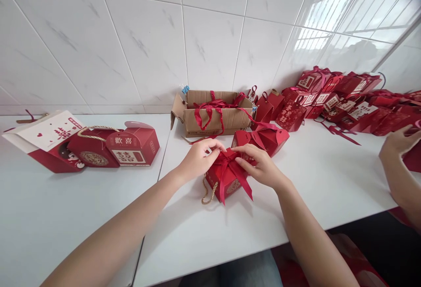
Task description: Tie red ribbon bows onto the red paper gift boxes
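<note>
A small red gift box (215, 181) with gold printing stands on the white table in front of me, a twisted gold cord handle (209, 192) hanging at its left side. On its top is a red ribbon (226, 168) tied as a bow, two tails draping down the front. My left hand (199, 159) pinches the ribbon's left part between thumb and forefinger. From the other side, my right hand (258, 164) has thumb and fingers closed on the ribbon's right part. Just behind stands another red gift box (269, 140), partly hidden by my right hand.
An open cardboard box (204, 122) holding red ribbons stands against the tiled wall. Several red boxes (133, 146) sit at the left. Many more red boxes (358, 111) are piled at the back right. Another person's hand (399, 146) holds a red box at the right edge.
</note>
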The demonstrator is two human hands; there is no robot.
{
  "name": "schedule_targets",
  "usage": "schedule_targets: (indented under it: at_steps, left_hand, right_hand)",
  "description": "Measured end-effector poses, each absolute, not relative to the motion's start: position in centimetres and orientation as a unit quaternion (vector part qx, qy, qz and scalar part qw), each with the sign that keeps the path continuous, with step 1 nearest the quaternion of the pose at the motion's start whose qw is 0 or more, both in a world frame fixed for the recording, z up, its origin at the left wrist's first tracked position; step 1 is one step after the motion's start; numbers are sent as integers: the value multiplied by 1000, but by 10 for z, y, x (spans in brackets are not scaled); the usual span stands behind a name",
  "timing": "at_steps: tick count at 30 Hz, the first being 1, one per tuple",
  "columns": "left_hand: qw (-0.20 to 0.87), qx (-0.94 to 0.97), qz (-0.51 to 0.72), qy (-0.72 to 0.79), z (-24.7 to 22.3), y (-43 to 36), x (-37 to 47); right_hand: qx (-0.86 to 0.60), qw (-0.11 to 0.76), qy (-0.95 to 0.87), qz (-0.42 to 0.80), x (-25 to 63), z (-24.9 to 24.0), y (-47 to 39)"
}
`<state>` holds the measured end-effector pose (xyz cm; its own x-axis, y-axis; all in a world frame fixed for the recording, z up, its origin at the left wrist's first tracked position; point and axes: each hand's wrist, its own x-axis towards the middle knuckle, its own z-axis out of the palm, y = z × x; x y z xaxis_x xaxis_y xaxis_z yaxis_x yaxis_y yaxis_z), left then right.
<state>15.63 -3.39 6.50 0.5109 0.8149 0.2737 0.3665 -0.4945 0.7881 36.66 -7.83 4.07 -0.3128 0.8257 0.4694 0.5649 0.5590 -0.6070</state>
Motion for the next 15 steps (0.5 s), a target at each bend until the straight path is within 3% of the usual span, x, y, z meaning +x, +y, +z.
schedule_targets:
  at_steps: [6,15]
  left_hand:
    - [348,795,312,386,64,-31,156]
    - [194,816,384,387,61,-52,168]
  right_hand:
    - [-458,417,-762,189,364,36,-76]
    - [-450,453,-751,167,361,37,-78]
